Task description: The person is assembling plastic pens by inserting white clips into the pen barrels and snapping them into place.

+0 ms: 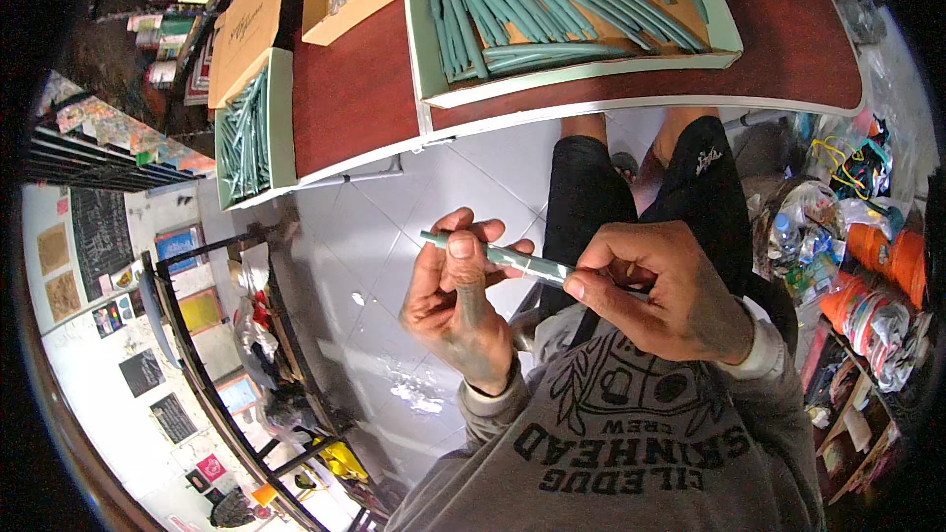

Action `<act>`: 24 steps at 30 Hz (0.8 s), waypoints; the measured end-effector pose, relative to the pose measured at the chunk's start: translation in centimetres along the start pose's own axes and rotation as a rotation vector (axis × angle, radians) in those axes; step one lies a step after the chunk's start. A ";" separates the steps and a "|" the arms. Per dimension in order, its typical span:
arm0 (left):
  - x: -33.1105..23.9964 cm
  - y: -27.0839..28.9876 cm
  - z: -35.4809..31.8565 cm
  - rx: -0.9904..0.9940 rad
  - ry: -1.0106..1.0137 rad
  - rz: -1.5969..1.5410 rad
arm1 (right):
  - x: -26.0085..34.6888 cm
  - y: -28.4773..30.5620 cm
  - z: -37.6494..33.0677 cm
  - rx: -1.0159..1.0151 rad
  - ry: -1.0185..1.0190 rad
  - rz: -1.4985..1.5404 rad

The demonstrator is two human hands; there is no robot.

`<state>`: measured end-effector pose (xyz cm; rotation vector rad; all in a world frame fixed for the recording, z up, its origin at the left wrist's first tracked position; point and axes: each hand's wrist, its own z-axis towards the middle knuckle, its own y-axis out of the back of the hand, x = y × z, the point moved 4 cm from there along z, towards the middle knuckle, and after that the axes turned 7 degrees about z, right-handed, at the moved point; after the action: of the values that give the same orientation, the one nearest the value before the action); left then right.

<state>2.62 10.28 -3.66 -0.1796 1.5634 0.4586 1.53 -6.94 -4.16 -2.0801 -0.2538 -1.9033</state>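
A slim green pen (527, 264) with whitish print or glare along its barrel is held level above my lap. Its left end rests between the thumb and fingers of my left hand (458, 296), the tip poking out past the thumb. My right hand (655, 291) pinches the other end between thumb and forefinger, and its remaining fingers curl out of sight behind. Beyond my hands, on the table, a shallow pale green box (581, 71) contains many green pen barrels (532, 0) lying in rough rows.
The dark red table (345, 89) has a pale metal edge. On it stand a small cardboard box (320, 32) of tiny shiny parts and, at left, a narrow box (283, 138) of green pieces. A dark rack (212, 384) stands left; bags and clutter (857, 266) crowd the right.
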 end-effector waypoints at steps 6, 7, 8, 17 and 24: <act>-0.2 -0.3 0.3 0.116 0.021 -0.040 | -1.0 -0.5 0.0 -0.027 -0.033 0.146; 0.1 -0.5 0.4 0.137 0.018 -0.090 | -1.3 -0.6 0.0 -0.016 -0.075 0.169; 0.3 -0.6 0.4 0.143 0.020 -0.142 | -1.6 -0.6 -0.1 0.009 -0.126 0.188; 1.3 -1.6 -0.1 0.418 0.326 -0.208 | -3.2 -0.9 -0.3 -0.093 -0.070 0.336; 2.4 -1.6 0.3 0.382 0.428 -0.286 | -3.5 -1.1 0.2 -0.140 -0.091 0.289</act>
<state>3.39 9.38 -6.34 -0.2107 1.9745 -0.1176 1.03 -5.61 -7.53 -2.1586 0.1580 -1.6998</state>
